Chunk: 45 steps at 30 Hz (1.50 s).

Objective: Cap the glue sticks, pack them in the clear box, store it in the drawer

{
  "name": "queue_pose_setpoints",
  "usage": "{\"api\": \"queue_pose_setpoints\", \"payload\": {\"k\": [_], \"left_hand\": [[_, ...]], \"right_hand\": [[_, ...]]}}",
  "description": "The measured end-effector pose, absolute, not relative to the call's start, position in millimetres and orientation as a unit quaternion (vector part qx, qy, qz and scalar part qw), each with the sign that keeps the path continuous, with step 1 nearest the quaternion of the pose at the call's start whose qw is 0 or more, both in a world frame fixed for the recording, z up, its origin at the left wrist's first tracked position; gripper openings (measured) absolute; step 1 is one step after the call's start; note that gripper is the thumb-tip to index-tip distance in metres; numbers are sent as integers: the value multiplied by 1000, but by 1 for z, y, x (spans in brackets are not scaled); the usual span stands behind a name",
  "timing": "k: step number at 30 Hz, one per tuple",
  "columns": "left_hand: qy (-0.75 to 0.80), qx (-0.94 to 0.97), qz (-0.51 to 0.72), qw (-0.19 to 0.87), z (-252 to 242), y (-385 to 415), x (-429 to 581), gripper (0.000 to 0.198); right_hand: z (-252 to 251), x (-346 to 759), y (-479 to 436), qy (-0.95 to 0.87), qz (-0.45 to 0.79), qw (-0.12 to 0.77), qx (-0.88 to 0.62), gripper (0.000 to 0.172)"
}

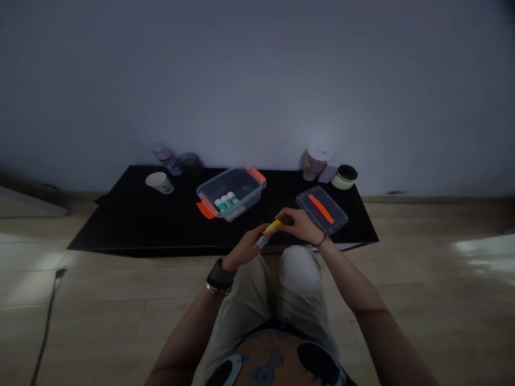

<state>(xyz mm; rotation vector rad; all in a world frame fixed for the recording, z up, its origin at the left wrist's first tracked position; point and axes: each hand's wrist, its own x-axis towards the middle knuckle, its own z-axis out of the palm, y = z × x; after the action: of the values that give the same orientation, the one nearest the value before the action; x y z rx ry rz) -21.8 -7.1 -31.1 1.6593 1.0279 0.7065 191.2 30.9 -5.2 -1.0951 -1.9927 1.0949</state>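
A black mat (120,225) lay on the wood floor (100,284) against a wall (257,80). The left hand (243,247) had closed around the barrel of a yellow-capped glue stick (270,228), and the right hand (300,225) pinched its cap. A clear plastic box (209,192) sat at eleven o'clock, its lid (322,210) at two.

A plain grey-lilac wall (257,80) fills twelve o'clock, with a skirting board (434,199) along its foot. Pale wood flooring (96,289) spreads below, holding a black cable (48,321) at seven o'clock and a bright patch of light (483,252) at three. At centre lies a low black panel (120,225), perhaps a mat; the dim light makes it hard to tell.
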Motion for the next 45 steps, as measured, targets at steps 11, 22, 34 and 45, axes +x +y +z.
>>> {"api": "queue_pose_setpoints", "payload": {"k": [11,22,34,45], "left_hand": [[382,669,305,559,-13,-17,-16,41],[441,726,312,425,5,-19,-8,41],[395,669,287,561,-12,-18,0,46],[449,732,316,404,-11,-26,5,32]], "right_hand": [[19,189,23,-866,208,269,-367,38],[13,178,20,-842,145,280,-438,42],[2,182,8,-797,220,329,-456,42],[4,180,2,-789,193,369,-451,36]]}}
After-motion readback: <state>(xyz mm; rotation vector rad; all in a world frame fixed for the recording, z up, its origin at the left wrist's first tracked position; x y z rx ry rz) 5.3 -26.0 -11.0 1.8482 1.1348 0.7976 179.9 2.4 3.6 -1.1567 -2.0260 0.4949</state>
